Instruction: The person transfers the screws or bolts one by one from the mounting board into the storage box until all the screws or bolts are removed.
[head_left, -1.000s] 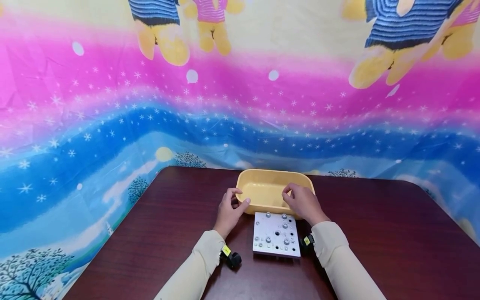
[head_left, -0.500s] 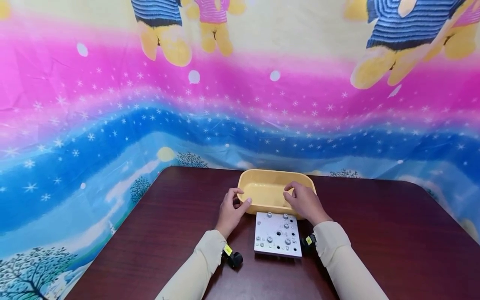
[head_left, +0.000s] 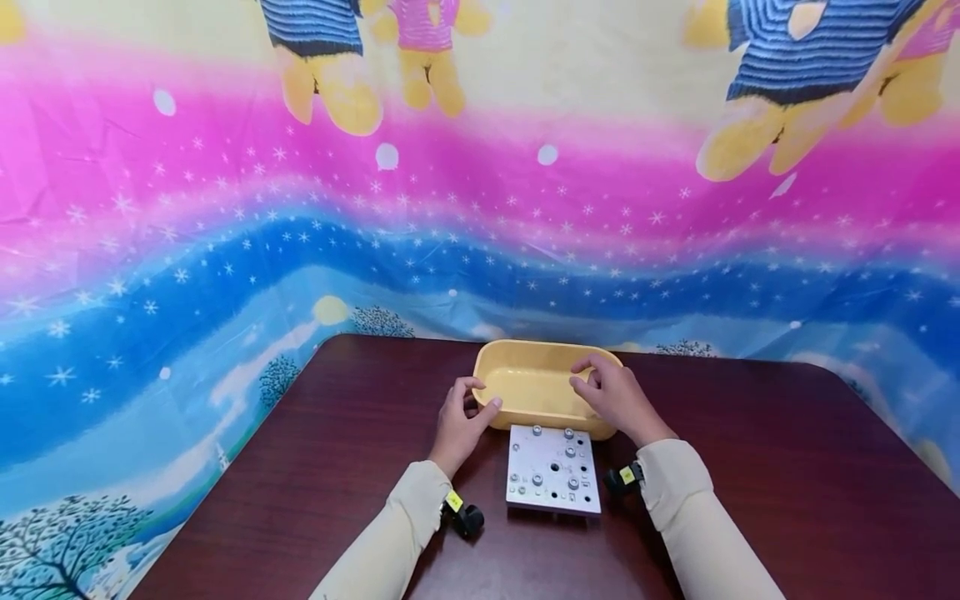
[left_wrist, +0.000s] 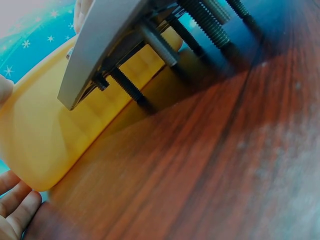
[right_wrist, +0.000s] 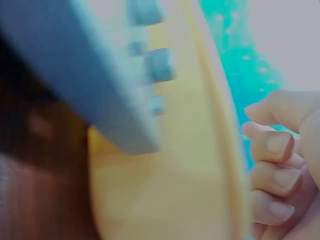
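A yellow plastic bin (head_left: 525, 388) stands at the far middle of the table in the head view. My left hand (head_left: 459, 425) grips its left end, thumb by the near rim and fingers round the corner. Over the bin's right end is my right hand (head_left: 621, 404), fingers loosely curled, with nothing visible between them. Just in front of the bin sits a silver metal plate (head_left: 534, 460) bearing several socket-head bolts (head_left: 537, 480) and bare holes. The left wrist view shows threaded bolt shanks (left_wrist: 204, 21) beneath the plate; the right wrist view is blurred at the plate.
The dark red-brown wooden table (head_left: 375, 417) reaches out on both sides of the bin. A printed cloth backdrop (head_left: 480, 233) hangs behind its far edge. Each wrist wears a small black camera (head_left: 470, 520).
My right hand has shifted slightly right, and its thumb and forefinger have parted. The left hand, bin and plate hold their places.
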